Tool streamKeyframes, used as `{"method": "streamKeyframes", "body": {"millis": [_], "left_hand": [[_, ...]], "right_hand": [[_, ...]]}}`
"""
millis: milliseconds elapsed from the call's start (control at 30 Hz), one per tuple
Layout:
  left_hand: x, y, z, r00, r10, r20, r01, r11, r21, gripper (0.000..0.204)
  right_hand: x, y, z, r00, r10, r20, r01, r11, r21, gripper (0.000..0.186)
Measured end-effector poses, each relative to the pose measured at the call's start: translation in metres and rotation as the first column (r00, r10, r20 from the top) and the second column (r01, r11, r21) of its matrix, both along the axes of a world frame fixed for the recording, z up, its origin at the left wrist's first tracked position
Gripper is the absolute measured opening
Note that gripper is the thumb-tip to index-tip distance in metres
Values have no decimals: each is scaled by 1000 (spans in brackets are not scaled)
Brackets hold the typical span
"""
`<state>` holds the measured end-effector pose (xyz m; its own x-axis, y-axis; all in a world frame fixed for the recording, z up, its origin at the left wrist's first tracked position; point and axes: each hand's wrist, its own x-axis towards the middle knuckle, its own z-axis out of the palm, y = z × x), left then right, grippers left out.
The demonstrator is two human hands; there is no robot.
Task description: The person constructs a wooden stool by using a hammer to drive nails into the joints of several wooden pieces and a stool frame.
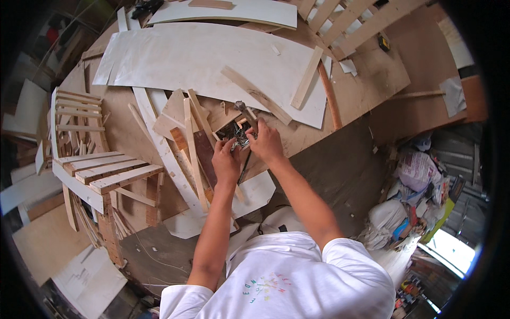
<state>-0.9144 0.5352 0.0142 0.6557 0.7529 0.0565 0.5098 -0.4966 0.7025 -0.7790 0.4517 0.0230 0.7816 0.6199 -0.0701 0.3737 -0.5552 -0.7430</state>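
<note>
A wooden box of loose nails [240, 136] sits at the near edge of the workbench, between my two hands. My right hand [268, 142] is closed round the handle of a hammer [247, 114], whose metal head points away from me over the box. My right fingertips are low, close to the nails. On the box's left side, my left hand [227, 161] has its fingers curled together over the nails. Whatever is between those fingers is too small to make out. Thin wooden strips [192, 143] and a dark brown board piece [205, 158] lie just left of my left hand.
Large white panels [207, 53] cover the bench's far side, with loose battens [307, 78] on top. Slatted wooden frames [109, 173] stand at the left, and another slatted piece [366, 26] lies far right. A tape measure [383, 43] is near it. Bags [390, 215] are piled on the right.
</note>
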Motion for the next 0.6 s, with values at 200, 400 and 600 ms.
{"method": "streamKeyframes", "body": {"millis": [200,400,600], "left_hand": [[4,3,9,995,-26,-95,19,997,-74,27],[9,0,28,980,-52,-191,62,997,50,30],[7,-4,13,996,26,-80,-16,992,125,29]], "right_hand": [[2,14,12,993,118,17,-109,957,-268,30],[14,12,5,985,168,-51,-175,959,-223,34],[17,10,5,984,175,-19,-176,966,-188,39]]}}
